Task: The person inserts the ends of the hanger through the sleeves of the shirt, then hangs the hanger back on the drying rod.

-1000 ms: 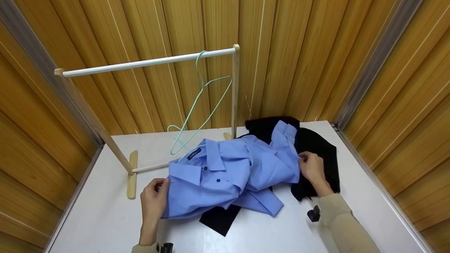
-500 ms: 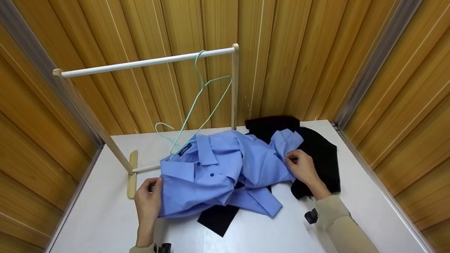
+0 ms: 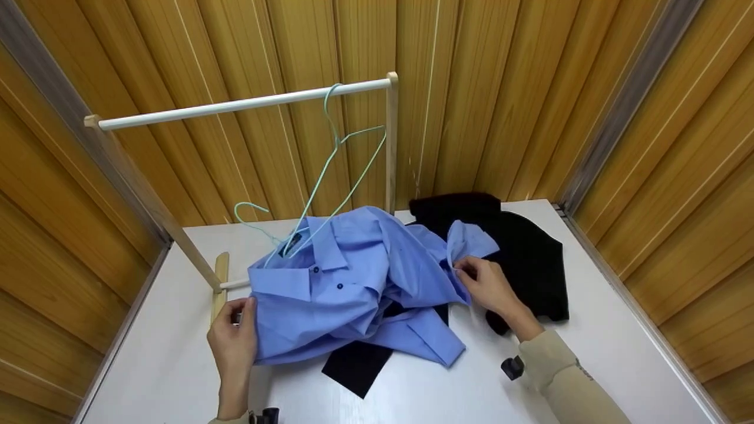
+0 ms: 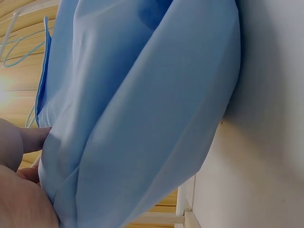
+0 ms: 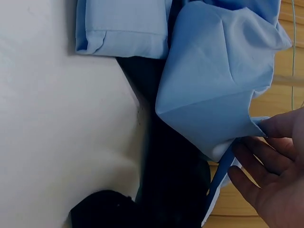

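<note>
A blue button-up shirt (image 3: 347, 247) lies bunched across the middle of the table, its collar toward the rack. At the collar's left side my left hand (image 3: 234, 341) pinches the shoulder fabric between thumb and fingers. My right hand (image 3: 489, 287) pinches the cloth at the shirt's right side, near a cuff that sticks up; the right wrist view shows thumb and fingers on the fabric (image 5: 213, 95). A mint wire hanger (image 3: 250, 206) pokes its hook out of the shirt's neck opening. The rest of that hanger is hidden inside the shirt.
A second mint hanger (image 3: 326, 168) hangs from the white bar (image 3: 247, 104) of a wooden rack, its lower end at the shirt's collar. Black clothing (image 3: 524, 259) lies under and right of the shirt. Wood-patterned walls enclose the white table (image 3: 147, 353).
Both hands have moved left, drawing the shirt and the hanger in its neck leftward. The right hand has come closer to the left one. The black clothing at the right stays put.
</note>
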The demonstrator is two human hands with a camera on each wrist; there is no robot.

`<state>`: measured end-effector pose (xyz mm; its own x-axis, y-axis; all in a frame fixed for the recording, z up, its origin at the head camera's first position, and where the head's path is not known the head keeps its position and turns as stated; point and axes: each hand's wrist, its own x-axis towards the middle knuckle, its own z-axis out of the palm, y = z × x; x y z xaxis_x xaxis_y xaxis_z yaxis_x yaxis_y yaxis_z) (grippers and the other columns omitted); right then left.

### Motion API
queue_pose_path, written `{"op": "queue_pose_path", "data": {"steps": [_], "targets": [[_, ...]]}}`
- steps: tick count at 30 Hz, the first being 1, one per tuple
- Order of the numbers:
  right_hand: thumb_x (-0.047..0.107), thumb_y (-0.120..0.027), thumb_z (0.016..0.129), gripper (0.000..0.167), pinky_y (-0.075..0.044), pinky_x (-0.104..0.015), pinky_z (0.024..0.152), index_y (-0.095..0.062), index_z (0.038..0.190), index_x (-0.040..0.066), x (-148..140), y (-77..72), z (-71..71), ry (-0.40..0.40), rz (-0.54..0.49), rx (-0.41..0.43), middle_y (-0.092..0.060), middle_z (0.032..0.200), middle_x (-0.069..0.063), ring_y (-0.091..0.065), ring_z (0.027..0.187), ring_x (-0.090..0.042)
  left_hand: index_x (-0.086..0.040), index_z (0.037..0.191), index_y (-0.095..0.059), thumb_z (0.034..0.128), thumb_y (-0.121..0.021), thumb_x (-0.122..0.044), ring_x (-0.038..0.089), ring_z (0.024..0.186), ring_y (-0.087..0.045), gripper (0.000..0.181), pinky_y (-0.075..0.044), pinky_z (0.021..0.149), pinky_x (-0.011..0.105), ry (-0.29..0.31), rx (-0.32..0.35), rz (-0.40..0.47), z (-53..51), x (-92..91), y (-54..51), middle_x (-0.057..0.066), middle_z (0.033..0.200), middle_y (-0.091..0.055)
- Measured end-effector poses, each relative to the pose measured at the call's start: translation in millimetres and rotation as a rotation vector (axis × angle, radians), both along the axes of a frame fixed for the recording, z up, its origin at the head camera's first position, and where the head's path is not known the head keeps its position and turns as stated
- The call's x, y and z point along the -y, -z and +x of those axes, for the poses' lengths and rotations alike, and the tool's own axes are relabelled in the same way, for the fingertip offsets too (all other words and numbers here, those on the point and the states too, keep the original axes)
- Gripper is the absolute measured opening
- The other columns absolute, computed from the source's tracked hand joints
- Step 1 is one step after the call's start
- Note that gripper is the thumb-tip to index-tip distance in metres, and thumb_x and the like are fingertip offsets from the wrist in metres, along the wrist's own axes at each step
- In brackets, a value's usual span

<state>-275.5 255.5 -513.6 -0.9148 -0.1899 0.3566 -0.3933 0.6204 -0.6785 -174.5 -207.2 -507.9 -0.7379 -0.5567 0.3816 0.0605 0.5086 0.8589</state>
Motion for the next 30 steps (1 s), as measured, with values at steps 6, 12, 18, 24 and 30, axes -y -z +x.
{"op": "queue_pose_path", "data": {"steps": [6,12,18,24,30], "targets": [[-0.001,-0.069,0.095,0.007,-0.055,-0.033,0.078,-0.074,0.097,0.004,13.3,-2.2,5.2,-0.076,-0.021,0.008,-0.073,0.094,-0.002,-0.067,0.086,-0.016,0.005,0.098,-0.073,0.0978,-0.071,-0.012,0.019,0.075,-0.056,0.018,-0.040,0.066,0.020,-0.044,-0.049,-0.021,3.2,5.2,-4.6,0.017,0.087,-0.070],[-0.005,-0.069,0.093,0.009,-0.056,-0.034,0.077,-0.073,0.098,0.001,26.6,-3.5,9.9,-0.173,-0.031,-0.007,-0.072,0.094,-0.003,-0.067,0.086,-0.017,0.006,0.100,-0.073,0.0989,-0.070,-0.013,0.018,0.077,-0.056,0.020,-0.040,0.068,0.021,-0.067,-0.070,-0.009,6.1,11.3,-8.8,0.019,0.089,-0.070],[-0.001,-0.069,0.096,0.007,-0.057,-0.035,0.077,-0.072,0.100,0.003,39.3,-4.4,14.2,-0.241,0.000,0.004,-0.072,0.094,-0.002,-0.068,0.086,-0.017,0.007,0.100,-0.073,0.0994,-0.070,-0.014,0.018,0.076,-0.054,0.021,-0.039,0.069,0.024,-0.097,-0.083,-0.013,8.9,16.3,-13.7,0.019,0.089,-0.070],[0.001,-0.068,0.097,0.007,-0.058,-0.046,0.082,-0.072,0.103,0.000,52.4,-1.6,15.9,-0.314,-0.009,0.025,-0.073,0.101,-0.008,-0.069,0.093,-0.024,0.007,0.102,-0.073,0.0994,-0.070,-0.017,0.014,0.076,-0.053,0.024,-0.039,0.069,0.025,-0.127,-0.077,-0.013,11.9,22.5,-15.9,0.020,0.091,-0.070],[0.001,-0.068,0.096,0.008,-0.057,-0.046,0.082,-0.071,0.103,0.000,61.2,1.7,18.0,-0.346,0.001,0.000,-0.071,0.102,-0.006,-0.069,0.094,-0.023,0.008,0.101,-0.073,0.0992,-0.070,-0.016,0.012,0.075,-0.052,0.024,-0.039,0.069,0.025,-0.153,-0.094,-0.032,14.8,29.4,-17.3,0.021,0.091,-0.071]]}}
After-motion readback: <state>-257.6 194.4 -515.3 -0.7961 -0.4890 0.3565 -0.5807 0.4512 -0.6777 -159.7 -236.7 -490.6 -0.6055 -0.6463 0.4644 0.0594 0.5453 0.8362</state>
